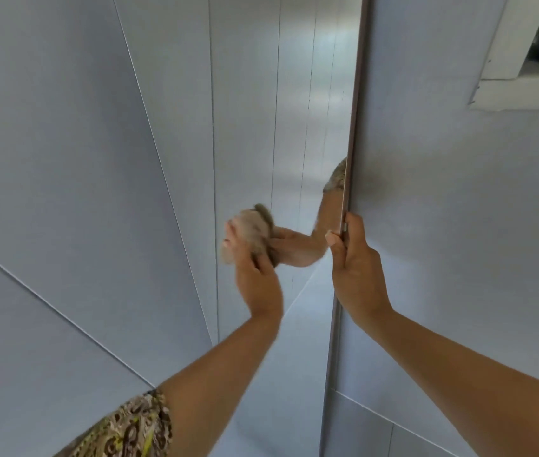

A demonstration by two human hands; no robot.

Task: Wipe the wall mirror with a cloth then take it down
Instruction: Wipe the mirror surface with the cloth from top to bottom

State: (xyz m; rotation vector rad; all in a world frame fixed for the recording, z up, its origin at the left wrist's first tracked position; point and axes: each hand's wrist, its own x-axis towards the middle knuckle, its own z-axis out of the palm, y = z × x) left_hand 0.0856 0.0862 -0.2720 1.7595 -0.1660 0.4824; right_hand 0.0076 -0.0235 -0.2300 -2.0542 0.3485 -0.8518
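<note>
A tall narrow wall mirror (294,110) hangs on a pale grey panelled wall, seen from a steep angle; its thin brown frame edge runs along its right side. My left hand (255,275) presses a bunched beige cloth (248,235) against the glass near the mirror's left edge; the hand and cloth are blurred. My right hand (353,262) grips the mirror's right frame edge, thumb on the glass side and fingers behind. The glass reflects my arm, the cloth and the wall panels.
The grey panelled wall (63,159) stretches left and right of the mirror. A white window frame (512,84) sits at the upper right. A patterned sleeve (129,427) shows at the bottom left.
</note>
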